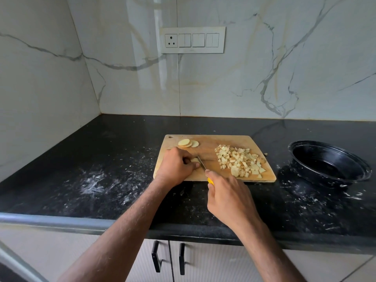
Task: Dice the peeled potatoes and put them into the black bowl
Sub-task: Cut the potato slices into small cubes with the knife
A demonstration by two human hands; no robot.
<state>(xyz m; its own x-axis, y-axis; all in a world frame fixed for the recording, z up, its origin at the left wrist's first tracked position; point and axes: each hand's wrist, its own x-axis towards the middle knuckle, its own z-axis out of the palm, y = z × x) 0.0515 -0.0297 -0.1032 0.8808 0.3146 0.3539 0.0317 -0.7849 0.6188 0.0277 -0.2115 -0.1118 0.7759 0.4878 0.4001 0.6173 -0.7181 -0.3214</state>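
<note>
A wooden cutting board (211, 167) lies on the black counter. My left hand (176, 166) pinches a small potato piece (194, 160) on the board's left part. My right hand (228, 197) grips a yellow-handled knife (201, 164), whose blade rests against that piece. A few round potato slices (188, 143) lie at the board's far left corner. A pile of diced potato (240, 161) covers the board's right half. The black bowl (327, 161) stands to the right of the board, with nothing visible inside.
One stray potato bit (265, 154) lies on the counter (101, 180) by the board's right edge. White smears mark the counter left of the board and around the bowl. A marble wall with a switch panel (192, 40) rises behind. Cabinet handles (156, 259) sit below the counter edge.
</note>
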